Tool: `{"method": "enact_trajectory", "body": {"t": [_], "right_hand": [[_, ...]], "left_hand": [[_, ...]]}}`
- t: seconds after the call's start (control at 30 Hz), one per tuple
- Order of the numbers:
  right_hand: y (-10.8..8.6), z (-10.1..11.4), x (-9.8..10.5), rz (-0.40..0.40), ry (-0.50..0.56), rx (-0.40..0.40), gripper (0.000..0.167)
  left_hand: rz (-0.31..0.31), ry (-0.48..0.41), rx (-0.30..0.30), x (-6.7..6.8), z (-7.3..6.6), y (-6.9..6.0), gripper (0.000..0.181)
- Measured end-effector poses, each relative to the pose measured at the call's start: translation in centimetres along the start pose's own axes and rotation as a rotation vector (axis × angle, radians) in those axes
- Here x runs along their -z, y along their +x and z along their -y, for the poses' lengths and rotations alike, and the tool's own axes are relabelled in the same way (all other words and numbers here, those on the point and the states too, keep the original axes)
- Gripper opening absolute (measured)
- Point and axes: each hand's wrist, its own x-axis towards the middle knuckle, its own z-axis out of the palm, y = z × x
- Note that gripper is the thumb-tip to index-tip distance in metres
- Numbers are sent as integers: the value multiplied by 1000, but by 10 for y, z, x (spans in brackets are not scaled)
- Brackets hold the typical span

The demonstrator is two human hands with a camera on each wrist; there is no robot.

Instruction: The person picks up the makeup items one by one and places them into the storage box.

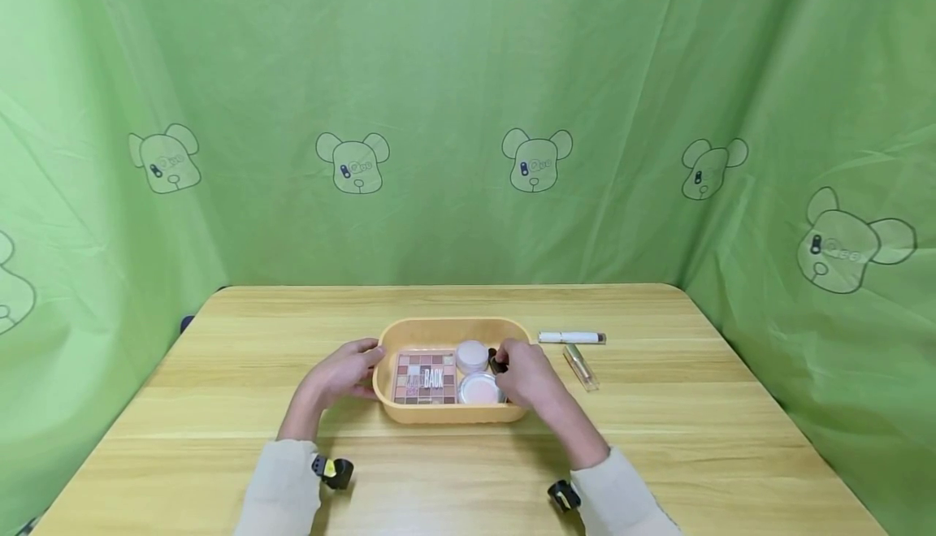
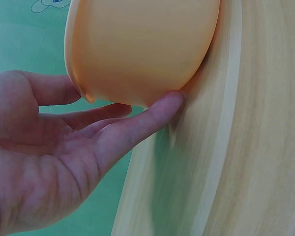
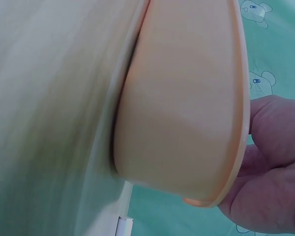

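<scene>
Right hand (image 1: 526, 373): in over the tray's right end, thumb and fingers pinching a small dark item (image 1: 496, 360); the wrist view hides the fingertips behind the rim.
Dark item: mostly covered, inside the tray by its right end; looks light and stiff, so a pinch on its sides should do.
Left hand (image 1: 344, 373): at the opposite end, fingers fairly straight, touching the tray's rim and outer wall, not clenched.
Tray (image 1: 453, 415): pale orange, flat on the table (image 1: 439, 479); probably light, stiff, smooth plastic that could slide, best steadied at its ends by the rim.
Palette (image 1: 424, 378): flat in the tray's left part; likely rigid with brittle powder, so the edges are the place to hold.
Jar (image 1: 471, 356) and compact (image 1: 480, 390): between palette and right hand, jar farther back; smooth and round, better held around their sides.
White tube (image 1: 572, 338) and lipstick (image 1: 581, 366): outside, right of the tray; slim, likely to roll, so grip mid-length.
Green cloth (image 1: 439, 73): hanging behind it all.
</scene>
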Motion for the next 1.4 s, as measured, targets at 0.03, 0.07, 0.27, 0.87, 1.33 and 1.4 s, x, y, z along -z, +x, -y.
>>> {"method": "enact_trajectory", "body": {"t": [0.03, 0.07, 0.27, 0.87, 1.33, 1.4], "right_hand": [[0, 0, 0, -5, -4, 3, 23], [0, 0, -1, -10, -5, 6, 24], [0, -1, -2, -31, -3, 23, 26], [2, -2, -6, -83, -17, 63, 28], [2, -3, -10, -70, -18, 45, 27], [2, -3, -10, -65, -15, 41, 27]], "left_hand": [[2, 3, -2, 0, 0, 0, 59], [4, 5, -4, 0, 0, 0, 59], [-1, -2, 0, 1, 1, 1, 58], [6, -17, -8, 0, -1, 0, 59], [-7, 27, -2, 1, 2, 0, 59], [-5, 27, -3, 2, 2, 0, 59]]}}
